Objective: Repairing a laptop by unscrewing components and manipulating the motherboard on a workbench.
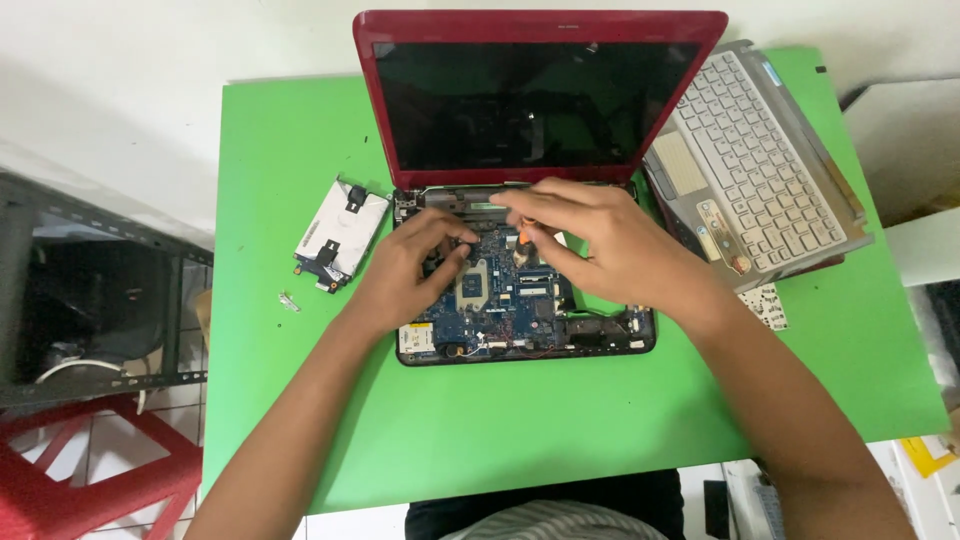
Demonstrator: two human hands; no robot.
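Green bench [300, 400] carries the opened red laptop [520, 300]; your left hand [415, 265] presses its circuit board [500, 300], fingers loose, while your right hand [600, 240] pinches an orange-handled tool [523, 238].

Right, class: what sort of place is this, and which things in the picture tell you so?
Probably a small home or shop repair bench. An opened red laptop lies on a green table with its circuit board bare, its removed keyboard panel and a drive set aside.
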